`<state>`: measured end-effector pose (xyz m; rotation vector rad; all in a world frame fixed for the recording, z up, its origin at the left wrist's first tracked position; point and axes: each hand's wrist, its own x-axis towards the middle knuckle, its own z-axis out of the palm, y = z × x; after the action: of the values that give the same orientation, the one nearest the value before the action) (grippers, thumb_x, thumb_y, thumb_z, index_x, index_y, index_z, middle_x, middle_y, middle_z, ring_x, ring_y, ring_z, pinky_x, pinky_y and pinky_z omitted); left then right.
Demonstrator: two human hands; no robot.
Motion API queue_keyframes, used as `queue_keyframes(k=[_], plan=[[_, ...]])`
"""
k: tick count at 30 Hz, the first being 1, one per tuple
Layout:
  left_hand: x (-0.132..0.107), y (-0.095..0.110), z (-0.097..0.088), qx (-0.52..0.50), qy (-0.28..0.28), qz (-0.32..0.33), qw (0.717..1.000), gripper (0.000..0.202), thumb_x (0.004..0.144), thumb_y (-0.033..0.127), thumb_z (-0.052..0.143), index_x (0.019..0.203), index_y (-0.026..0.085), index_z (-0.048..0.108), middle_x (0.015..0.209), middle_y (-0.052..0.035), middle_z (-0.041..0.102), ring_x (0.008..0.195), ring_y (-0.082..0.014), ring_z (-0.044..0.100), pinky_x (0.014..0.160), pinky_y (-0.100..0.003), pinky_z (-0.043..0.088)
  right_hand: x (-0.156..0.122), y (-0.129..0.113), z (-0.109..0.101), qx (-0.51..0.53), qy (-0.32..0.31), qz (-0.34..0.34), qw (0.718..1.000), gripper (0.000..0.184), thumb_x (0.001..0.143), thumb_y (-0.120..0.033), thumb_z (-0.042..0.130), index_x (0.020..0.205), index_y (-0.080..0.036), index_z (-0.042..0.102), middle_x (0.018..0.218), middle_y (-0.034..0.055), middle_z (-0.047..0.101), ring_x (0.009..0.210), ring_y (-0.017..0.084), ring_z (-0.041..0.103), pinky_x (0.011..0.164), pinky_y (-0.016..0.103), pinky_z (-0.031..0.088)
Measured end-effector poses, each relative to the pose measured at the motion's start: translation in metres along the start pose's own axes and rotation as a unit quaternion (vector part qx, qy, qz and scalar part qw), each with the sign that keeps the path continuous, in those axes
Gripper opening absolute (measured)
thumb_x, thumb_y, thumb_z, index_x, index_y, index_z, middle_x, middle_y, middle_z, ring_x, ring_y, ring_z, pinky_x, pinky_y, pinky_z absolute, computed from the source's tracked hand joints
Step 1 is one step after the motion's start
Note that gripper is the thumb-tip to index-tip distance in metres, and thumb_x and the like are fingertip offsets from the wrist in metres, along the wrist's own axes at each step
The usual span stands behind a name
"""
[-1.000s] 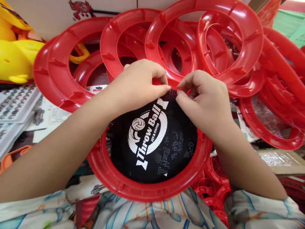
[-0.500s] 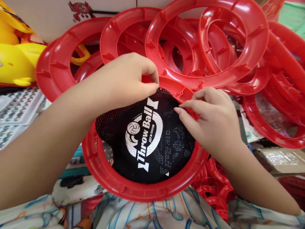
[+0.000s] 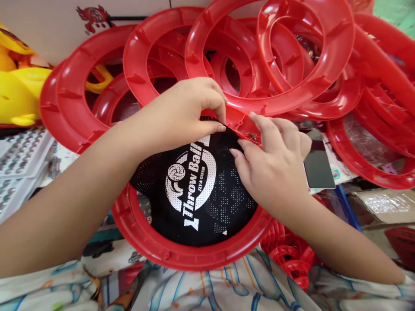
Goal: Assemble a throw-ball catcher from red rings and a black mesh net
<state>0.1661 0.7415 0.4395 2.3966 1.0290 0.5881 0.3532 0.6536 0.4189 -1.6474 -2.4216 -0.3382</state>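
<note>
Mesh (image 3: pixel 197 185) pinched by left hand (image 3: pixel 191 113) over ring (image 3: pixel 194 259)

Head view: the mesh, lettered "Throw Ball", lies across most of the red ring's opening; a gap shows at lower left. Left thumb and forefinger are closed on its far edge. The right hand (image 3: pixel 275 160) has its fingers spread at the ring's far side, thumb and forefinger slightly parted by the mesh; whether they grip it cannot be told. Other rings (image 3: pixel 196 52) are heaped beyond.
</note>
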Motion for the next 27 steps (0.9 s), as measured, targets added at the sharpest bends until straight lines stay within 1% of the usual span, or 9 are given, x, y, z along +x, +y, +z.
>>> queue_keyframes(k=[6, 11, 14, 17, 19, 21, 22, 25, 27], plan=[[-0.007, 0.001, 0.001, -0.014, 0.012, -0.023, 1.0, 0.008, 0.083, 0.029, 0.066, 0.078, 0.023, 0.068, 0.104, -0.0028, 0.065, 0.105, -0.0187, 0.061, 0.095, -0.029, 0.048, 0.005, -0.002, 0.005, 0.05, -0.003, 0.001, 0.999, 0.028, 0.095, -0.033, 0.05, 0.1, -0.016, 0.071, 0.148, 0.0154, 0.045, 0.13, 0.038, 0.044, 0.098, 0.055, 0.038], [-0.012, 0.004, 0.001, -0.001, 0.024, -0.044, 0.999, 0.01, 0.083, 0.031, 0.067, 0.078, 0.023, 0.069, 0.105, -0.003, 0.065, 0.104, -0.0188, 0.062, 0.094, -0.029, 0.049, 0.017, -0.002, 0.006, 0.059, -0.015, -0.008, 0.998, 0.026, 0.091, -0.038, 0.058, 0.092, -0.016, 0.072, 0.144, 0.0157, 0.049, 0.128, 0.039, 0.045, 0.096, 0.054, 0.038], [-0.015, 0.004, 0.002, 0.003, 0.03, -0.044, 0.999, 0.01, 0.083, 0.031, 0.068, 0.079, 0.023, 0.07, 0.106, -0.0033, 0.065, 0.105, -0.0195, 0.062, 0.095, -0.03, 0.048, 0.022, -0.004, 0.003, 0.062, -0.016, 0.002, 0.998, 0.023, 0.091, -0.032, 0.057, 0.085, -0.016, 0.071, 0.138, 0.0134, 0.055, 0.124, 0.038, 0.047, 0.094, 0.052, 0.038], [-0.016, 0.002, 0.003, -0.004, 0.039, -0.04, 0.998, 0.009, 0.082, 0.03, 0.069, 0.078, 0.022, 0.071, 0.104, -0.0029, 0.066, 0.104, -0.0198, 0.062, 0.095, -0.031, 0.049, 0.023, -0.003, 0.001, 0.087, 0.024, -0.002, 0.996, 0.021, 0.089, -0.029, 0.058, 0.075, -0.017, 0.067, 0.123, 0.0109, 0.063, 0.113, 0.033, 0.053, 0.089, 0.046, 0.039], [-0.016, 0.0, 0.004, -0.019, 0.05, -0.027, 0.998, 0.01, 0.081, 0.031, 0.07, 0.076, 0.022, 0.07, 0.101, -0.0025, 0.066, 0.102, -0.0199, 0.063, 0.093, -0.031, 0.05, 0.022, -0.002, 0.003, 0.115, 0.058, -0.017, 0.991, 0.019, 0.087, -0.027, 0.06, 0.071, -0.018, 0.063, 0.101, 0.0075, 0.069, 0.099, 0.028, 0.057, 0.086, 0.043, 0.04], [-0.016, -0.002, 0.005, -0.034, 0.06, -0.014, 0.998, 0.01, 0.08, 0.03, 0.071, 0.075, 0.022, 0.07, 0.097, -0.0022, 0.067, 0.1, -0.0202, 0.063, 0.09, -0.031, 0.051, 0.021, 0.0, 0.005, 0.147, 0.087, -0.026, 0.985, 0.014, 0.084, -0.022, 0.061, 0.07, -0.019, 0.06, 0.08, 0.0029, 0.068, 0.084, 0.022, 0.056, 0.082, 0.039, 0.041], [-0.015, -0.003, 0.006, -0.038, 0.063, -0.011, 0.997, 0.01, 0.08, 0.03, 0.072, 0.074, 0.022, 0.07, 0.095, -0.002, 0.067, 0.1, -0.0203, 0.063, 0.09, -0.031, 0.051, 0.021, 0.001, 0.006, 0.164, 0.098, -0.024, 0.981, 0.012, 0.082, -0.019, 0.062, 0.071, -0.019, 0.06, 0.073, 0.0012, 0.066, 0.079, 0.021, 0.056, 0.079, 0.037, 0.041], [-0.015, -0.004, 0.007, -0.046, 0.07, -0.012, 0.996, 0.008, 0.08, 0.027, 0.071, 0.073, 0.022, 0.068, 0.094, -0.0012, 0.068, 0.099, -0.02, 0.063, 0.09, -0.031, 0.051, 0.023, 0.004, 0.007, 0.204, 0.123, -0.029, 0.971, 0.004, 0.08, -0.015, 0.063, 0.078, -0.019, 0.063, 0.072, -0.0004, 0.066, 0.072, 0.017, 0.055, 0.073, 0.033, 0.042], [-0.014, -0.004, 0.008, -0.05, 0.074, -0.016, 0.996, 0.008, 0.08, 0.025, 0.07, 0.073, 0.022, 0.068, 0.093, -0.0012, 0.068, 0.098, -0.0195, 0.063, 0.089, -0.031, 0.051, 0.025, 0.005, 0.007, 0.204, 0.133, -0.053, 0.968, 0.007, 0.083, -0.017, 0.062, 0.085, -0.018, 0.069, 0.076, 0.0007, 0.068, 0.071, 0.017, 0.056, 0.073, 0.033, 0.044]])
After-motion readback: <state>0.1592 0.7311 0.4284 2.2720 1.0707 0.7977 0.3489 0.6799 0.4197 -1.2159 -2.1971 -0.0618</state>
